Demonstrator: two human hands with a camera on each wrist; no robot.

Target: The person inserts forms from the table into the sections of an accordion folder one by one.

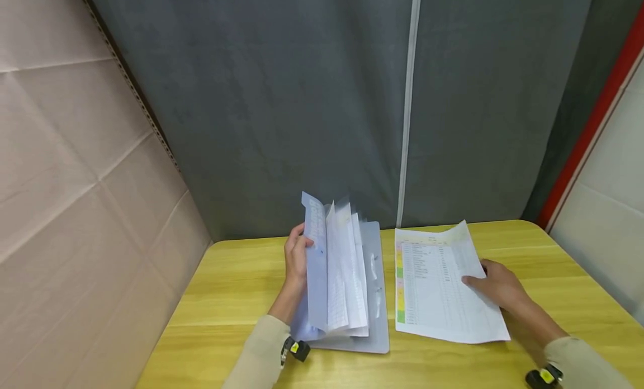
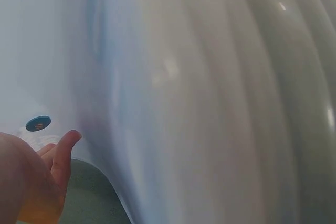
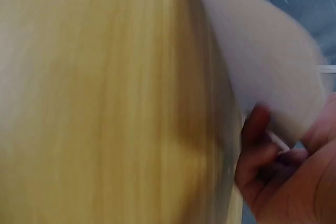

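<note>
A pale blue folder (image 1: 376,305) lies open on the yellow table (image 1: 226,299). My left hand (image 1: 298,257) grips its front cover (image 1: 316,266) and holds it upright, with several clear sleeves (image 1: 347,277) fanned behind it. In the left wrist view the cover (image 2: 157,103) fills the frame and my left hand (image 2: 37,177) lies against it. To the right of the folder lies a printed sheet (image 1: 437,288) with a coloured strip down its left side. My right hand (image 1: 495,285) pinches its right edge. In the right wrist view that hand (image 3: 278,182) holds the sheet's edge (image 3: 262,66) slightly above the tabletop (image 3: 105,103).
A grey curtain (image 1: 302,98) hangs close behind the table's far edge. A cardboard wall (image 1: 75,182) closes off the left side, and a red strip (image 1: 588,132) and a pale panel stand at the right. Bare tabletop lies left of the folder and along the front edge.
</note>
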